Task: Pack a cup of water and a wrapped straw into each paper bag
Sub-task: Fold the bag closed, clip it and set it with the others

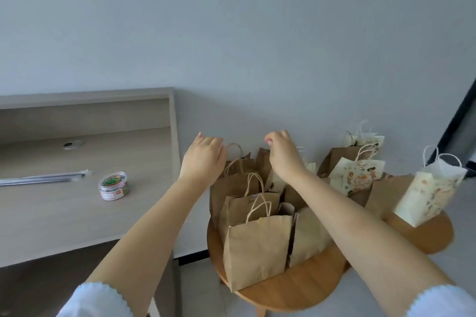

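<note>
Pale grey wall fills the upper half of the view; below it, a wooden desk [77, 213] runs along the left and a low round wooden surface [296, 288] stands to the right, crowded with paper bags. Brown kraft bags [257, 247] cluster at its near and middle part, upright and touching one another, while printed white bags [432, 195] with twisted cord handles stand or lean toward the right and rear.

Both arms reach forward over the cluster. The left hand [203, 157] hovers above the rear brown bags with fingers loosely bent, gripping nothing that I can see. The right hand [283, 152] is just beside it, fingertips drawn together near a rear bag's top; whether it pinches a handle or paper edge cannot be told.

Judging by their look, the bags are light, thin and easily creased; they would tip if pushed at the top. The twisted handles [257, 203] or the folded rim seem the safest places to take hold, with a second hand spreading the mouth. A filled cup would make a bag bottom-heavy and prone to spilling if tilted.

On the desk lies a long wrapped straw [43, 179], apparently more than one in clear sleeves, well apart from the bags, beside a small clear tub of coloured clips [113, 185].

No cup of water is visible anywhere. Bag interiors are hidden, so which are already packed cannot be judged. The right forearm covers several middle bags.
</note>
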A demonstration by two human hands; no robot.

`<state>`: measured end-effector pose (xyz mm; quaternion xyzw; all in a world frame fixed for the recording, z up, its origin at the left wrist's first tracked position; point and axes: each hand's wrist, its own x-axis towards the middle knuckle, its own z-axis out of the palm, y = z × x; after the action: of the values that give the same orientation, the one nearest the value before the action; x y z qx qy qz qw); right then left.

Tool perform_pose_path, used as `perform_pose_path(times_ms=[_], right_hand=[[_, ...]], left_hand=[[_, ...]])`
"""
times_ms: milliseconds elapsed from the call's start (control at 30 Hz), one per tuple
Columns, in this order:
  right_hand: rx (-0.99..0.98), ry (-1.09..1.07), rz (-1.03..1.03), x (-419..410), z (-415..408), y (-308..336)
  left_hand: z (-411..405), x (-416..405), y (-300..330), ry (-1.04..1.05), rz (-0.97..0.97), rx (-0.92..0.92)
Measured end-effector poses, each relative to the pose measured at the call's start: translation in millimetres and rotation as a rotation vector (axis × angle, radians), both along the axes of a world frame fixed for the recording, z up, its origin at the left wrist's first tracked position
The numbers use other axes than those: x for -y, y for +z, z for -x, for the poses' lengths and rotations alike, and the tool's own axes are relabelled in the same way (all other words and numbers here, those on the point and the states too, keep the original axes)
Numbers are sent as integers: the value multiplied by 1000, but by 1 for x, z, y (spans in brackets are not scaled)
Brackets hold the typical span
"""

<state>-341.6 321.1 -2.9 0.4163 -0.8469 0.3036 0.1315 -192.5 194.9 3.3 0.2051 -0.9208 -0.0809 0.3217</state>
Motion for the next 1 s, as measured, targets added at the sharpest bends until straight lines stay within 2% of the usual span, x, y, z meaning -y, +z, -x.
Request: perform_pose_path(times_ms=[233,367,567,767,1000], right_hand=[[181,-266,-71,-178,99,-34],[296,-333,-88,-276,139,-56],[460,-499,-37,-393,186,-77],[508,-579,14,-455,234,-95],[506,-636,-4,-471,330,-118]], left_hand=[[130,-131,-54,-208,-4,293],[189,-215,-84,-334,14,477],[258,-315,-105,-498,7,572],[337,-371,-120,-588,-10,638],[436,-402,-145,-628,44,701]])
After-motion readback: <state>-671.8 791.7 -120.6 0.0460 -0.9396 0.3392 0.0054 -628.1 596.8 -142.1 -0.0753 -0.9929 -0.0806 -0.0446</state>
